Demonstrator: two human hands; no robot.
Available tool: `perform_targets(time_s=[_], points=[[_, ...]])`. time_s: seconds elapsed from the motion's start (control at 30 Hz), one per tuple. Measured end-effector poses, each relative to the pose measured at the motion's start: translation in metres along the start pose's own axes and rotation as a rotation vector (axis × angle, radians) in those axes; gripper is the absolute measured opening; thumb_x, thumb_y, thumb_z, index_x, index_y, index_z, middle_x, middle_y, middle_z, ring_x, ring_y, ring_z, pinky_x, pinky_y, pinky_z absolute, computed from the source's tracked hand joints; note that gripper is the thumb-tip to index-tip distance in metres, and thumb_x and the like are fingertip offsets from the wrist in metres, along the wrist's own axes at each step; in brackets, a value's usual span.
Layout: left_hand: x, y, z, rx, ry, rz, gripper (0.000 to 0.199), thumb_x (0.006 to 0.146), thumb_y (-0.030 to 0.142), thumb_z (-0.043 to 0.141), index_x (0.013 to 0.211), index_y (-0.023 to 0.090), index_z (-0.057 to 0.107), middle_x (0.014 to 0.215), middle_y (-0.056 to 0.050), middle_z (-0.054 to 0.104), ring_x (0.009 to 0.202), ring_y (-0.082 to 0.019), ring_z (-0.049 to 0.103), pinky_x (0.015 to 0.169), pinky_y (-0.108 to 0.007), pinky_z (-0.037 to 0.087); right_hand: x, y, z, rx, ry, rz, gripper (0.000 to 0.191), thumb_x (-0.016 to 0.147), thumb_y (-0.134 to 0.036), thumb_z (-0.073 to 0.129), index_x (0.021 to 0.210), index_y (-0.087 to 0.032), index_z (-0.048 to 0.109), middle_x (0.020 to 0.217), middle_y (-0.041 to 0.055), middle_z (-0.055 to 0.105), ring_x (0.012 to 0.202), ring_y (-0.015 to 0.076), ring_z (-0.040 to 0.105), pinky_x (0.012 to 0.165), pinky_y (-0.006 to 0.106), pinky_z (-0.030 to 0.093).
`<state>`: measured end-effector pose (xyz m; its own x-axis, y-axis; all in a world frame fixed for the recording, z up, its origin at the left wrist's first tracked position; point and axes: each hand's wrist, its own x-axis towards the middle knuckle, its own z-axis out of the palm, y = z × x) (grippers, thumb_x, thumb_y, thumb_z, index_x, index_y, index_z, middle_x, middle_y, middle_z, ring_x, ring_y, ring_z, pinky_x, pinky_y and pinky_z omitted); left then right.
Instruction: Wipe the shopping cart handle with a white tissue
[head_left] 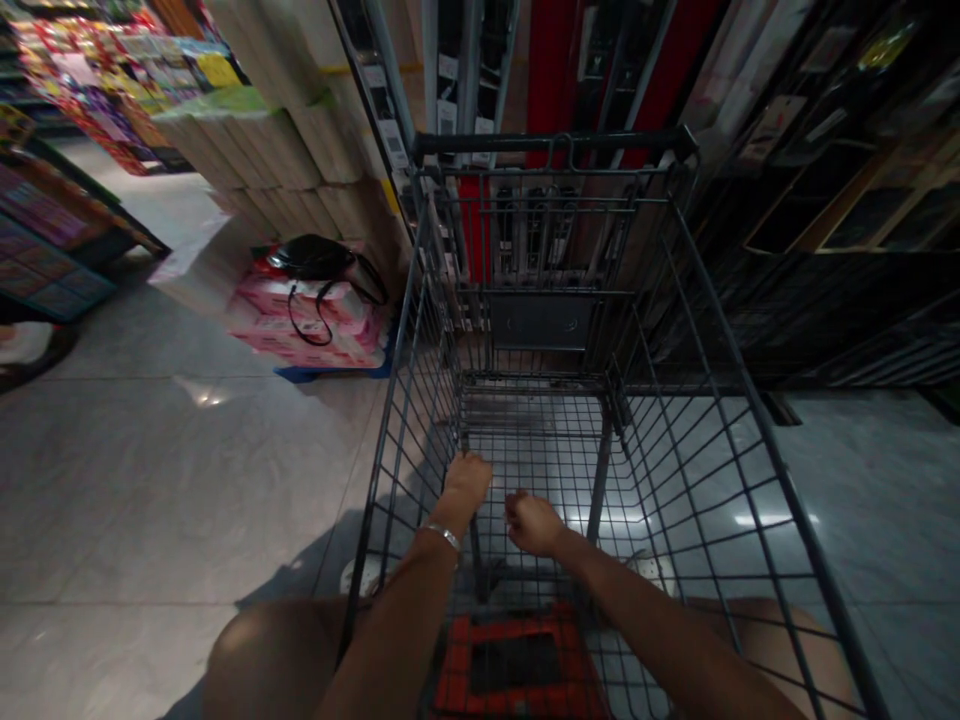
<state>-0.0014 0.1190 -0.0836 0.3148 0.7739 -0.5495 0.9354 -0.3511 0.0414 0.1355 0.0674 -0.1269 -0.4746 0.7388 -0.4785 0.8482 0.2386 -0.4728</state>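
Both arms reach down into a dark wire shopping cart point(555, 480). My left hand point(469, 478), with a silver band on its wrist, is closed near the cart's inner left side; what it holds, if anything, is hidden. Just right of it, my right hand point(531, 522) is closed too, with its fingers curled inward over the wire floor. The hands are apart. An orange-red object point(465, 660) with a dark centre lies low in view, at the near end of the cart.
Pink packages point(315, 320) with a black bag point(311, 257) on top stand left of the cart, beside stacked tan packs point(255, 150). Tall shelving with red and white goods rises beyond the cart handle point(555, 143). A dark rack stands at right.
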Motion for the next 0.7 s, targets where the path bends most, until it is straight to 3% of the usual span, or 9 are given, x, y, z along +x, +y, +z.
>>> perform_targets(time_s=[0.17,0.3,0.47,0.57,0.7], points=[[-0.004,0.016,-0.037,0.037,0.013,0.065,0.027,0.087,0.038,0.053,0.103,0.017,0.062,0.111,-0.007,0.063,0.102,-0.019,0.058,0.093,-0.044,0.046,-0.012,-0.022,0.007,-0.090,-0.072,-0.166,0.028,0.076,-0.014,0.051,0.102,-0.011,0.062,0.105,0.0145,0.066,0.096,0.0225,0.063,0.078,0.027,0.043],[-0.010,0.028,-0.082,0.083,0.101,0.199,0.018,0.083,0.017,0.055,0.096,0.016,0.067,0.109,-0.011,0.067,0.108,-0.021,0.057,0.097,-0.037,0.037,-0.015,-0.027,0.012,-0.114,-0.075,-0.185,0.031,0.075,-0.015,0.053,0.104,-0.012,0.062,0.108,0.0140,0.065,0.096,0.0225,0.062,0.079,0.028,0.044],[-0.018,-0.003,-0.133,0.205,0.157,0.245,0.018,0.076,0.011,0.058,0.089,0.017,0.069,0.105,-0.009,0.069,0.109,-0.021,0.056,0.103,-0.039,0.027,-0.011,-0.022,0.012,-0.082,-0.060,-0.130,0.026,0.075,-0.014,0.052,0.098,-0.014,0.064,0.106,0.0118,0.066,0.094,0.0217,0.064,0.076,0.027,0.045],[-0.017,-0.032,-0.143,0.280,0.175,0.200,0.015,0.072,0.014,0.064,0.086,0.019,0.069,0.105,-0.006,0.070,0.112,-0.024,0.053,0.108,-0.046,0.021,-0.006,-0.024,0.009,-0.077,-0.043,-0.139,0.026,0.075,-0.012,0.050,0.097,-0.013,0.063,0.107,0.0129,0.065,0.094,0.0218,0.064,0.078,0.027,0.045],[-0.005,-0.057,-0.129,0.328,0.183,0.133,0.019,0.069,0.029,0.073,0.085,0.019,0.070,0.098,-0.005,0.072,0.113,-0.028,0.053,0.109,-0.055,0.018,0.002,-0.033,0.010,-0.036,0.051,-0.136,0.026,0.078,-0.010,0.047,0.100,-0.015,0.061,0.110,0.0112,0.063,0.094,0.0195,0.063,0.079,0.027,0.046]])
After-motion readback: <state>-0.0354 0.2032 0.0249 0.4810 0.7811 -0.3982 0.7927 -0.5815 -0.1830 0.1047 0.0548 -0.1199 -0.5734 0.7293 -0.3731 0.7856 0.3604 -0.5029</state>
